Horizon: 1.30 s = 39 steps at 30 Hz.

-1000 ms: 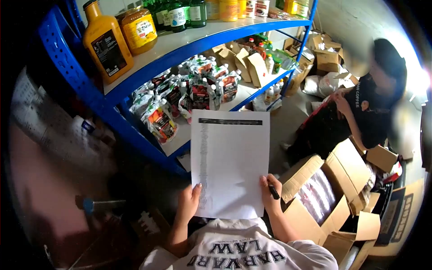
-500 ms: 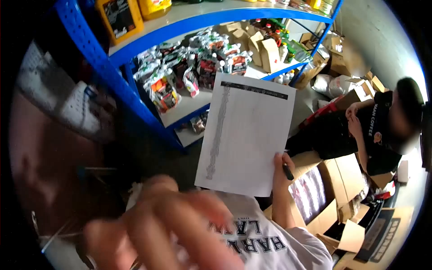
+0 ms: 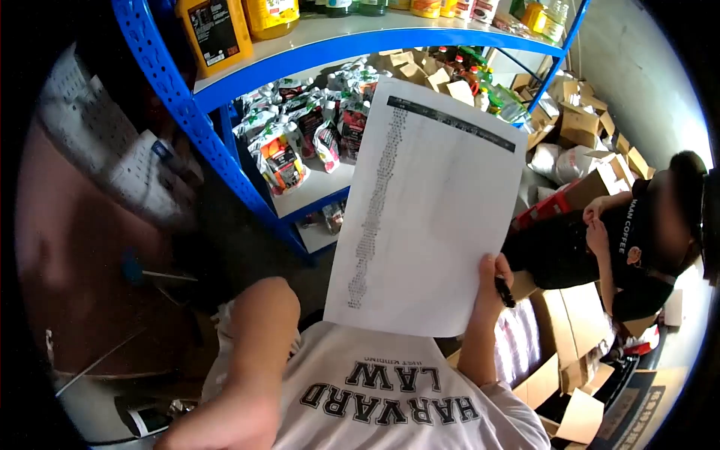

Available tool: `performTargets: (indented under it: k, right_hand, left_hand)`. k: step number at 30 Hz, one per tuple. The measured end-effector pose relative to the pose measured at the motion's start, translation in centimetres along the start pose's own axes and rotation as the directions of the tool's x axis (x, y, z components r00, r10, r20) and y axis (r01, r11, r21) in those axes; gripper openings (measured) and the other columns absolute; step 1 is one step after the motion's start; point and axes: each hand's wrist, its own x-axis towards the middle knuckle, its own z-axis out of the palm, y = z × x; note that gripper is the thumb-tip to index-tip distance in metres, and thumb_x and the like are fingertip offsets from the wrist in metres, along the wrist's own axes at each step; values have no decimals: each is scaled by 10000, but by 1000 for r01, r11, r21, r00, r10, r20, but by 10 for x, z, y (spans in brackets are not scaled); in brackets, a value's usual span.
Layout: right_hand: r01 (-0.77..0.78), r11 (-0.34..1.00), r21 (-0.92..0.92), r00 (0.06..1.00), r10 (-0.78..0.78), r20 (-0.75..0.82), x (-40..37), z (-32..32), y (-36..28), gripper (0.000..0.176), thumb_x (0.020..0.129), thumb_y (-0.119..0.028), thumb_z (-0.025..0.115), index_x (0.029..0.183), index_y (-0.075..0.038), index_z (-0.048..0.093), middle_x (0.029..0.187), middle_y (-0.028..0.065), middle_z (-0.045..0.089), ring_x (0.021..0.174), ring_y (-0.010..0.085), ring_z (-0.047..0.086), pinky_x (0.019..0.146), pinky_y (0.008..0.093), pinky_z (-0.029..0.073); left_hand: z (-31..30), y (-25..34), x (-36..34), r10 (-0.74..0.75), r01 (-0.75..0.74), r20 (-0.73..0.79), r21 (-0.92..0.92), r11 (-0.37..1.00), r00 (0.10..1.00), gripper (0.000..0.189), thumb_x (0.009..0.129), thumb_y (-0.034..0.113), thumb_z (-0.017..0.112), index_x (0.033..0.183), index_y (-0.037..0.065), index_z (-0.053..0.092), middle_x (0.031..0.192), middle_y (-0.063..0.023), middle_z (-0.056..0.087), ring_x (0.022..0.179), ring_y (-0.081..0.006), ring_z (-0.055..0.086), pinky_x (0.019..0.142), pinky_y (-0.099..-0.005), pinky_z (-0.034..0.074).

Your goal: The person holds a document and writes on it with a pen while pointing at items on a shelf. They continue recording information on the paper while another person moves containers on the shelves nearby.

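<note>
My right hand pinches the sheet at its lower right edge, fingers pressed on it with a pen tucked between them. The sheet's up in front of the blue shelf and its pouches. Left hand hangs low beside my shirt, apart from the sheet, too blurred to tell its fingers.

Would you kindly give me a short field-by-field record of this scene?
Right hand: holds printed sheet at its lower right edge, black pen tucked in the fingers
Left forearm: raised near the camera, not touching the sheet; hand unclear
Shelving: blue rack with pouches, orange bottle above
Nearby: another person in black beside open cardboard boxes
</note>
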Motion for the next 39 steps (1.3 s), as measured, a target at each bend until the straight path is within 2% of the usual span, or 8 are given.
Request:
performTargets:
  k: [1, 4, 5, 9, 16, 20, 26, 39]
  right_hand:
    - [12, 1000, 17, 1000, -12, -8, 3, -2, 0, 210, 815, -180, 508, 666, -35, 481, 598, -68, 409, 571, 31, 329, 523, 186, 269]
    - [65, 998, 24, 998, -64, -19, 11, -10, -9, 198, 814, -181, 502, 688, -29, 498, 614, -64, 425, 576, 35, 346, 533, 186, 281]
    - [82, 996, 25, 996, -82, -33, 15, -14, -8, 192, 810, -180, 500, 700, -24, 509, 619, -58, 437, 578, 37, 359, 538, 189, 293]
    - [53, 992, 116, 998, -54, 9, 24, -18, -13, 218, 792, -214, 506, 776, -2, 551, 659, -21, 500, 606, 56, 419, 565, 197, 333]
    - [86, 993, 82, 995, -90, 45, 42, -14, -7, 336, 786, -327, 536, 834, 6, 549, 724, -10, 521, 653, 69, 436, 597, 206, 336]
    - [61, 993, 97, 997, -66, 50, 43, -15, -8, 262, 797, -259, 512, 784, -1, 556, 662, -22, 498, 619, 61, 409, 589, 204, 323]
    - [83, 994, 66, 995, -79, -58, 36, -16, -3, 192, 795, -187, 508, 783, -3, 560, 667, -25, 491, 632, 59, 408, 595, 198, 314]
    - [60, 992, 114, 995, -51, -84, 21, 19, -8, 179, 791, -177, 540, 758, -4, 567, 662, -25, 507, 637, 57, 415, 608, 194, 317]
  left_hand:
    - [-1, 4, -10, 47, -48, -10, -71, 996, 999, 241, 836, 146, 437, 1027, 19, 511, 1000, -93, 538, 934, -166, 480, 801, -278, 384]
    - [-24, 23, -48, -106, 198, -172, 703, 684, 979, 162, 792, 212, 394, 856, 69, 437, 675, -40, 442, 630, -136, 412, 542, -279, 344]
    - [-28, 42, -65, -431, 602, -437, 690, 403, 789, 140, 827, 234, 387, 821, 104, 440, 658, -15, 444, 671, -127, 453, 594, -249, 343]
    - [-53, 63, -109, -541, 932, -839, 241, -271, 59, 346, 847, 338, 345, 874, 12, 457, 760, -105, 511, 655, -169, 503, 603, -256, 383]
    - [-35, 71, -126, -605, 880, -768, 122, -459, -209, 328, 848, 282, 456, 912, -30, 534, 721, -34, 577, 587, -53, 506, 507, -174, 399]
    - [-33, 57, -130, -660, 912, -738, 162, -376, -141, 291, 852, 239, 458, 807, -36, 544, 597, -15, 533, 513, -33, 451, 453, -165, 334]
    - [-44, 56, -124, -670, 666, -707, 390, -636, -226, 300, 841, 141, 445, 581, -7, 424, 435, -7, 390, 398, -26, 334, 369, -217, 244]
    - [-64, 67, -104, -696, 559, -711, 539, -630, -98, 176, 813, 89, 471, 682, -21, 508, 450, -102, 405, 374, -84, 390, 365, -236, 291]
